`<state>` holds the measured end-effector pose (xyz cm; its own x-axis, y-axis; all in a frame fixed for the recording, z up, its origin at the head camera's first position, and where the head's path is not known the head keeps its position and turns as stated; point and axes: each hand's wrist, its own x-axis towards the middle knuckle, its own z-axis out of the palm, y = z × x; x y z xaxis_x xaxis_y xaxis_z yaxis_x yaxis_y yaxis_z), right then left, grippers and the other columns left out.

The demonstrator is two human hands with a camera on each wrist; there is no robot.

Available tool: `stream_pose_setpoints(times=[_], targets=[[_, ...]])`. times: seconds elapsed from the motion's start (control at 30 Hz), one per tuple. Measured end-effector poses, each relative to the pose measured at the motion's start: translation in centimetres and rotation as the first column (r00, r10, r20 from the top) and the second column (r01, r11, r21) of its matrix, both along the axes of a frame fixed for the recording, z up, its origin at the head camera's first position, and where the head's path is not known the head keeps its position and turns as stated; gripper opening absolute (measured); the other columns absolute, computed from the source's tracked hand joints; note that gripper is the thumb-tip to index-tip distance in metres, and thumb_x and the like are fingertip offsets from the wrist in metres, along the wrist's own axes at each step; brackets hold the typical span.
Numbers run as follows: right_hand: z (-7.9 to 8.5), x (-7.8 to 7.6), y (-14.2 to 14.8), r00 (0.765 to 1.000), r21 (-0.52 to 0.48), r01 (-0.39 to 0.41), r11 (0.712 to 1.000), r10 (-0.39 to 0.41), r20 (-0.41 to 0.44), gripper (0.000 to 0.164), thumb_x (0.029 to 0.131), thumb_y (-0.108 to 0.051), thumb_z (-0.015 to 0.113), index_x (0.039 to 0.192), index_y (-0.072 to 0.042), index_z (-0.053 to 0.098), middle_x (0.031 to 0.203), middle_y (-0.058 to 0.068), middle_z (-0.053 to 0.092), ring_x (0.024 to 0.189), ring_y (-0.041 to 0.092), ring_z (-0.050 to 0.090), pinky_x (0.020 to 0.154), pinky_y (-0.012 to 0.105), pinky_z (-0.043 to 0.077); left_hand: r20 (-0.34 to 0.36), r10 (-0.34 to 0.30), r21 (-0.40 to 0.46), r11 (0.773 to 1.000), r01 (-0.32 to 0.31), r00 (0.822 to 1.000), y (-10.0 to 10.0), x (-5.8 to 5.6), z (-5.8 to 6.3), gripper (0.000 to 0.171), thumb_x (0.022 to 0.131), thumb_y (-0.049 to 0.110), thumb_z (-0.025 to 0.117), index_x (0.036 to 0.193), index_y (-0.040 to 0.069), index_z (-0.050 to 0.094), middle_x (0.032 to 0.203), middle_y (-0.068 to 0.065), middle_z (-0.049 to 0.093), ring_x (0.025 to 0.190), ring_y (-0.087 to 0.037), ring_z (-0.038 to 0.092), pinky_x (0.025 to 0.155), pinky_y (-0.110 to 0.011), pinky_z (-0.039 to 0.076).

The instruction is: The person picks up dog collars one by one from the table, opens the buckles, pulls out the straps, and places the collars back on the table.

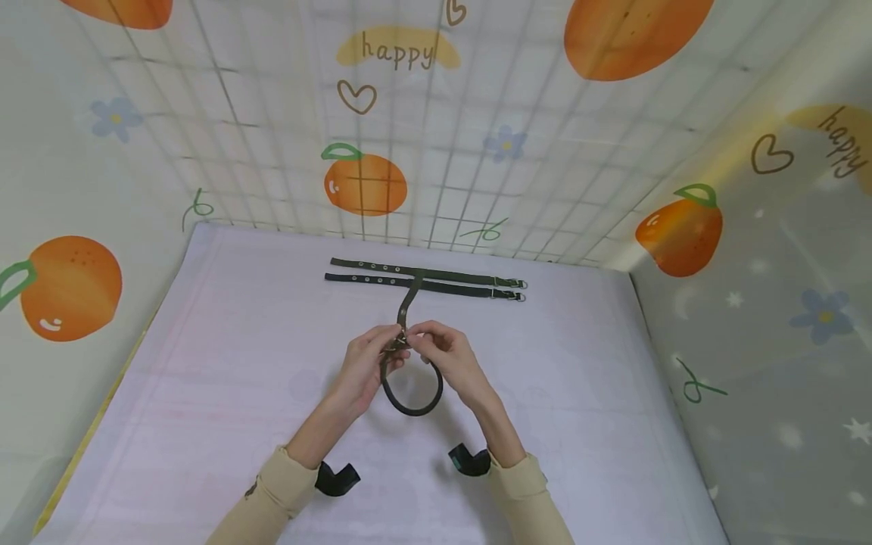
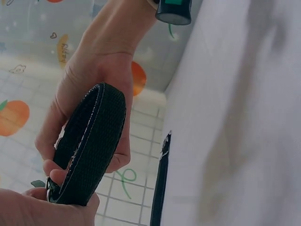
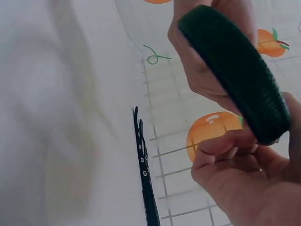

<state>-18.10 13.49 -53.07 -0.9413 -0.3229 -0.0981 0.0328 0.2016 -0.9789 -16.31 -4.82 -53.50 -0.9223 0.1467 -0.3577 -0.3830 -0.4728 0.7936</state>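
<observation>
A dark green woven collar (image 1: 414, 412) is bent into a ring, with its metal buckle (image 1: 400, 342) at the top between both hands. My left hand (image 1: 359, 369) grips the buckle end from the left. From the right, my right hand (image 1: 455, 362) pinches the collar beside the buckle, fingers curled. The collar's loose tail (image 1: 409, 299) sticks up past the buckle, away from me. In the left wrist view the loop (image 2: 96, 146) hangs between the hands, showing light stitching along its edge. The right wrist view shows the band's (image 3: 235, 75) outer face; the buckle is hidden there.
Two more collars lie straight and side by side at the table's far side, a green one (image 1: 443, 275) behind a darker one (image 1: 450, 288), with eyelets left and buckles right. A white-covered table (image 1: 579, 393) meets a printed curtain (image 1: 272, 151) over a wire grid.
</observation>
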Motion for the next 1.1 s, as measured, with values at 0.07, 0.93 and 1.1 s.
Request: stream_pose_setpoints(times=[0.07, 0.93, 1.1], targets=[[0.1, -0.1, 0.0, 1.0, 0.014, -0.017, 1.0, 0.017, 0.0, 0.025, 0.107, -0.025, 0.068, 0.123, -0.007, 0.074, 0.078, -0.006, 0.054, 0.078, 0.011, 0.052, 0.074, 0.025, 0.042, 0.006, -0.002, 0.003, 1.0, 0.002, 1.0, 0.0, 0.1, 0.0, 0.017, 0.109, 0.02, 0.063, 0.115, 0.006, 0.07, 0.087, 0.002, 0.075, 0.077, -0.007, 0.069, 0.073, -0.017, 0.058], [-0.2, 0.5, -1.1, 0.934, 0.256, 0.107, 0.961, -0.009, -0.357, 0.012, 0.106, -0.013, 0.054, 0.104, -0.02, 0.064, 0.071, -0.005, 0.047, 0.064, 0.009, 0.041, 0.058, 0.023, 0.033, -0.022, -0.031, -0.028, 0.999, 0.03, 0.999, 0.2, 0.1, -0.4, 0.021, 0.107, 0.019, 0.067, 0.117, 0.002, 0.072, 0.09, 0.002, 0.077, 0.078, -0.008, 0.071, 0.075, -0.02, 0.059], [-0.4, 0.7, -1.2, 0.899, 0.274, 0.176, 0.945, -0.041, -0.437, 0.015, 0.113, -0.021, 0.051, 0.105, -0.019, 0.064, 0.072, -0.002, 0.052, 0.065, 0.011, 0.046, 0.059, 0.024, 0.037, -0.059, -0.031, -0.055, 0.998, 0.028, 0.998, -0.2, 0.0, 0.0, 0.028, 0.107, 0.021, 0.067, 0.122, -0.003, 0.069, 0.088, 0.002, 0.077, 0.076, -0.007, 0.07, 0.074, -0.02, 0.057]])
